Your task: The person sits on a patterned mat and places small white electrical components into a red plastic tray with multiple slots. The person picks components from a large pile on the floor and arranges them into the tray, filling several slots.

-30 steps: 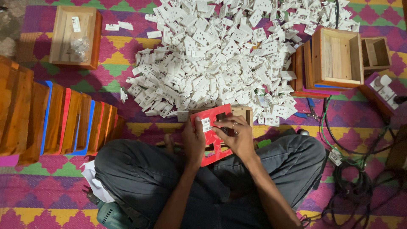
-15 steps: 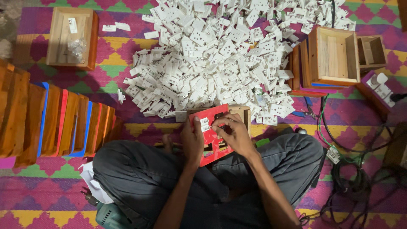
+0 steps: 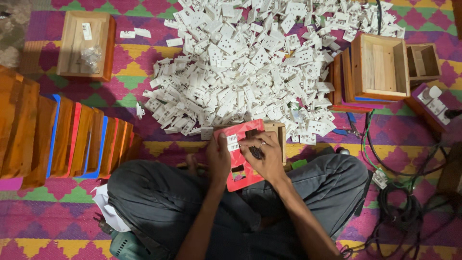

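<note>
I sit cross-legged on a patterned mat. My left hand grips the left edge of a red cut-out panel resting on my lap, thumb on top beside a small white switch piece set in the panel. My right hand lies over the panel's middle, fingers curled and pressing on it; a dark spot shows between its fingers. A small wooden box sits just behind the panel, partly hidden.
A big heap of white socket pieces spreads ahead. Open wooden boxes stand right, another wooden box far left. A row of wooden boards leans at left. Black cables coil right. A drill lies lower left.
Both hands stay on the red panel; the right hand's fingers have shifted slightly over its middle. The view has drifted a little.
</note>
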